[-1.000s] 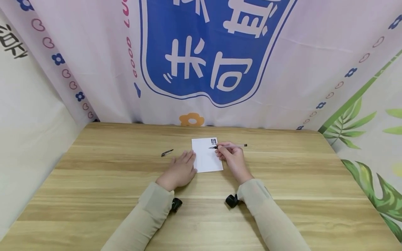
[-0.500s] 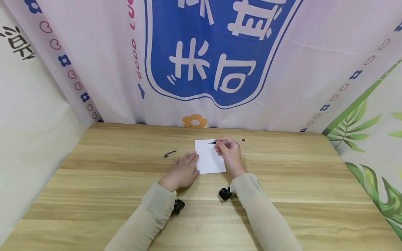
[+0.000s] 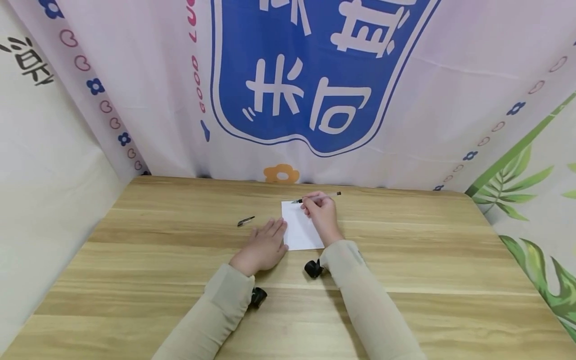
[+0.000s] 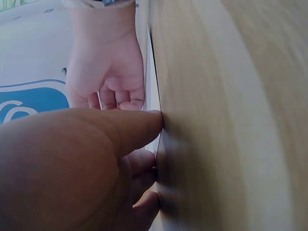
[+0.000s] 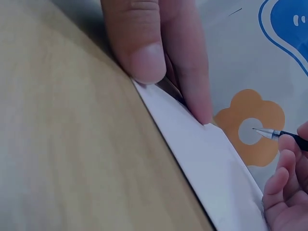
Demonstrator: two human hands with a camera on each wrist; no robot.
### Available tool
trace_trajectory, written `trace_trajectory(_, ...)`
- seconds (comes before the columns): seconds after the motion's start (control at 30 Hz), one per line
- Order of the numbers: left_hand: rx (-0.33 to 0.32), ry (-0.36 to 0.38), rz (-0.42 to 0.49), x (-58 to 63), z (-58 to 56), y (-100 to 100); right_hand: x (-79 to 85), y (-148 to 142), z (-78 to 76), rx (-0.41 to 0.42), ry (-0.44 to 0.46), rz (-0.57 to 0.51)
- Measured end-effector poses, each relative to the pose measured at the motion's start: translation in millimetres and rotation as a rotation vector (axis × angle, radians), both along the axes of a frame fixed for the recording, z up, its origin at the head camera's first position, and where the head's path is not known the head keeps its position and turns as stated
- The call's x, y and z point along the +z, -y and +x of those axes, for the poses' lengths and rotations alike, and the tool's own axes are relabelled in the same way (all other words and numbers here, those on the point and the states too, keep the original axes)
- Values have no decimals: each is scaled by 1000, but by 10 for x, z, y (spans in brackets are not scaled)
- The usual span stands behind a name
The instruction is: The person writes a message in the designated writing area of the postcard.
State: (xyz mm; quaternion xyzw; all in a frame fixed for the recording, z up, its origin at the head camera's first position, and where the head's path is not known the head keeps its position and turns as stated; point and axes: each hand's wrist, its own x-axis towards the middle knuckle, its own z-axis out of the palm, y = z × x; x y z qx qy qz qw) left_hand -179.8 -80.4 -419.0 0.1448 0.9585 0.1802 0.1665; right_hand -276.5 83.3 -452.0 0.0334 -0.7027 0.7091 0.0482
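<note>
A white sheet of paper (image 3: 299,236) lies on the table. My left hand (image 3: 262,250) rests flat at its left edge, fingers extended, and the left thumb (image 5: 144,62) presses the paper edge in the right wrist view. My right hand (image 3: 324,217) pinches a clear-barrelled pen (image 3: 332,195) with a black end over the upper part of the sheet. The pen's bare metal tip points left, close over the top edge, and shows apart from the paper in the right wrist view. Part of the sheet's right side is hidden under the right hand.
A black pen cap with a clip (image 3: 245,221) lies on the wooden table (image 3: 157,280), left of the paper. Behind the table hangs a printed curtain (image 3: 234,160) with an orange flower. Black wrist cameras (image 3: 313,269) sit under both sleeves.
My right hand has moved up and left with the pen, from the sheet's right side toward its top edge, covering the printed square code. The left hand stays at the paper's edge.
</note>
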Motion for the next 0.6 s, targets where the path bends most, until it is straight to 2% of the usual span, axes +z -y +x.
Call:
trace_trajectory(0.2,-7,-2,-11,-7,-1,-14,-27,45,-42,-3,-26,-3)
trace_trajectory(0.6,0,-1,-16,-53,-16,5,-81,84,-59,1,-15,-15)
